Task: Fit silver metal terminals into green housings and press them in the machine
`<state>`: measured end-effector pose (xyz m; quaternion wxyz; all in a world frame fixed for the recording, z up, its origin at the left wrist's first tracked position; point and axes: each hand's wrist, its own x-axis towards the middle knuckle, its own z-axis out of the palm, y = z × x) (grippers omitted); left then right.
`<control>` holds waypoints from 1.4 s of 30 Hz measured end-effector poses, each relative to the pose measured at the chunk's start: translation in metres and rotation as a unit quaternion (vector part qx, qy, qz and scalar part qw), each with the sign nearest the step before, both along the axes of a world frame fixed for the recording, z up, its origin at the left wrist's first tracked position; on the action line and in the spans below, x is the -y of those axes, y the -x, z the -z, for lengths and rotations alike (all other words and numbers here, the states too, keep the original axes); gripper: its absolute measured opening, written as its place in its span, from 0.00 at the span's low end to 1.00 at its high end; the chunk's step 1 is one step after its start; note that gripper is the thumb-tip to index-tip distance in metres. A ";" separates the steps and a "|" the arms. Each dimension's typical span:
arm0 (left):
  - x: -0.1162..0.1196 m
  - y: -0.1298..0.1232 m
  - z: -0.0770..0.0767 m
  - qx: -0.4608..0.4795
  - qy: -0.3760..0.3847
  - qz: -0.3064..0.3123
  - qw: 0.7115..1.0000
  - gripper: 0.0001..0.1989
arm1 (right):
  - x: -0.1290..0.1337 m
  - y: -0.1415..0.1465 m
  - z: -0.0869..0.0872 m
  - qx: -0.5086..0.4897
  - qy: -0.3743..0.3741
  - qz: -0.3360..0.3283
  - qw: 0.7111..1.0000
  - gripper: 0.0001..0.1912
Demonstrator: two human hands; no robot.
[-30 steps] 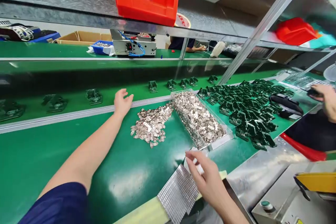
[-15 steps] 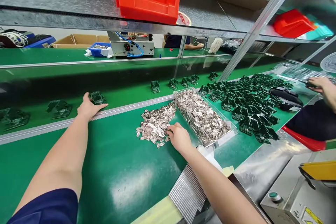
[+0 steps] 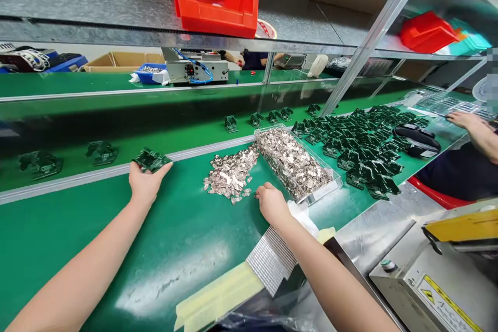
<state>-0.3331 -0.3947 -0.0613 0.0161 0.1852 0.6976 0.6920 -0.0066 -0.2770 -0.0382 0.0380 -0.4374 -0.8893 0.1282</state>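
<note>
Between the thumb and fingers of my left hand (image 3: pixel 146 181) is a green circuit board (image 3: pixel 151 158), held over the near edge of the belt. My right hand (image 3: pixel 272 203) is closed in a pinch beside a loose pile of small silvery metal pieces (image 3: pixel 230 174); whatever its fingertips grip is too small to make out. Behind that hand, a clear plastic tray (image 3: pixel 337 182) is heaped with the same kind of pieces. Below it, a sheet of silvery strips (image 3: pixel 270 259) lies at the table edge.
Many green boards (image 3: pixel 361 145) are piled to the right, with a black object (image 3: pixel 418 140) among them. Single boards (image 3: pixel 101 153) sit along the green belt (image 3: pixel 187 137). A co-worker's hand (image 3: pixel 465 120) is at far right. A red bin (image 3: pixel 218 10) overhangs from the shelf.
My left hand has taken the circuit board off the belt and brought it nearer me. My right hand has drawn away from the metal pile, toward the right. The view has shifted slightly.
</note>
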 end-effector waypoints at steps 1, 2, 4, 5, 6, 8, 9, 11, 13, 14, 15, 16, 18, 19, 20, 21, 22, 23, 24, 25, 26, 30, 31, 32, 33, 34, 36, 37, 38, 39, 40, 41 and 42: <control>0.005 -0.014 0.002 0.001 0.002 0.010 1.000 0.31 | 0.003 0.000 -0.001 -0.004 0.005 -0.006 1.000 0.11; 0.011 -0.029 0.004 0.011 0.005 0.021 1.000 0.31 | 0.004 -0.001 -0.001 -0.009 0.010 -0.011 1.000 0.12; 0.022 -0.058 0.005 0.045 0.011 0.061 0.997 0.31 | 0.007 -0.002 -0.002 -0.023 0.021 -0.021 0.999 0.12; 0.027 -0.072 0.005 0.063 0.011 0.085 0.994 0.31 | 0.008 -0.002 -0.003 -0.030 0.026 -0.024 0.999 0.11; 0.031 -0.086 0.004 0.078 0.006 0.107 0.991 0.31 | 0.009 -0.003 -0.003 -0.035 0.029 -0.026 0.999 0.10; 0.038 -0.112 0.003 0.104 -0.014 0.147 0.984 0.31 | 0.012 -0.002 -0.002 -0.044 0.031 -0.027 0.998 0.07; 0.039 -0.124 0.002 0.116 -0.029 0.165 0.979 0.31 | 0.014 0.000 -0.001 -0.047 0.030 -0.026 0.998 0.06; 0.039 -0.146 -0.001 0.144 -0.054 0.201 0.967 0.30 | 0.018 0.003 0.000 -0.058 0.025 -0.024 0.998 0.04; 0.037 -0.164 -0.005 0.171 -0.069 0.238 0.954 0.30 | 0.021 0.005 -0.001 -0.077 0.019 -0.026 0.997 0.05; 0.035 -0.172 -0.008 0.184 -0.073 0.256 0.946 0.30 | 0.022 0.004 -0.001 -0.091 0.016 -0.029 0.995 0.05; 0.033 -0.179 -0.011 0.198 -0.076 0.275 0.938 0.30 | 0.024 0.002 -0.002 -0.108 0.013 -0.031 0.994 0.06; 0.032 -0.187 -0.014 0.213 -0.080 0.295 0.928 0.31 | 0.027 -0.001 -0.004 -0.126 0.010 -0.031 0.992 0.06; 0.029 -0.200 -0.021 0.243 -0.088 0.331 0.908 0.32 | 0.033 -0.014 -0.006 -0.162 0.007 -0.024 0.986 0.04; 0.028 -0.207 -0.023 0.255 -0.089 0.347 0.898 0.32 | 0.038 -0.023 -0.007 -0.199 0.020 -0.013 0.980 0.05; 0.027 -0.213 -0.025 0.263 -0.087 0.361 0.890 0.31 | 0.044 -0.033 -0.007 -0.248 0.047 0.004 0.968 0.06; 0.025 -0.220 -0.027 0.268 -0.080 0.376 0.883 0.30 | 0.051 -0.045 -0.008 -0.306 0.084 0.025 0.948 0.08; 0.023 -0.226 -0.028 0.267 -0.068 0.394 0.877 0.29 | 0.058 -0.057 -0.008 -0.365 0.124 0.047 0.921 0.10; 0.020 -0.233 -0.028 0.262 -0.057 0.414 0.870 0.28 | 0.066 -0.068 -0.009 -0.418 0.160 0.066 0.892 0.11; 0.018 -0.239 -0.027 0.252 -0.048 0.437 0.862 0.28 | 0.074 -0.079 -0.011 -0.458 0.183 0.079 0.866 0.11; 0.015 -0.245 -0.027 0.237 -0.044 0.460 0.855 0.29 | 0.081 -0.089 -0.013 -0.481 0.187 0.083 0.853 0.10; 0.012 -0.251 -0.026 0.221 -0.043 0.482 0.847 0.29 | 0.088 -0.098 -0.015 -0.495 0.180 0.083 0.846 0.10; 0.006 -0.272 -0.024 0.168 -0.040 0.553 0.815 0.29 | 0.105 -0.114 -0.021 -0.518 0.140 0.114 0.836 0.06; 0.006 -0.276 -0.024 0.163 -0.036 0.565 0.808 0.28 | 0.107 -0.115 -0.021 -0.521 0.140 0.134 0.831 0.05; 0.008 -0.278 -0.024 0.158 -0.030 0.575 0.802 0.27 | 0.108 -0.114 -0.020 -0.521 0.142 0.153 0.828 0.06; 0.009 -0.280 -0.023 0.154 -0.025 0.582 0.798 0.27 | 0.108 -0.112 -0.019 -0.518 0.143 0.171 0.826 0.07; 0.011 -0.281 -0.023 0.151 -0.019 0.585 0.796 0.27 | 0.108 -0.110 -0.018 -0.513 0.143 0.186 0.826 0.08; 0.015 -0.282 -0.023 0.146 -0.006 0.587 0.796 0.26 | 0.109 -0.105 -0.014 -0.496 0.139 0.203 0.833 0.11; 0.016 -0.281 -0.023 0.146 -0.001 0.587 0.796 0.26 | 0.109 -0.103 -0.013 -0.489 0.138 0.206 0.836 0.12; 0.017 -0.281 -0.022 0.146 0.001 0.587 0.796 0.25 | 0.109 -0.101 -0.012 -0.485 0.138 0.208 0.838 0.13; 0.018 -0.280 -0.021 0.145 0.001 0.589 0.795 0.24 | 0.110 -0.099 -0.011 -0.483 0.138 0.208 0.839 0.13; 0.019 -0.280 -0.020 0.144 -0.002 0.591 0.794 0.23 | 0.110 -0.098 -0.011 -0.483 0.138 0.208 0.839 0.13; 0.019 -0.279 -0.018 0.141 -0.005 0.593 0.793 0.23 | 0.111 -0.097 -0.011 -0.485 0.138 0.208 0.838 0.12; 0.019 -0.279 -0.017 0.136 -0.008 0.595 0.792 0.22 | 0.111 -0.097 -0.011 -0.487 0.137 0.208 0.837 0.12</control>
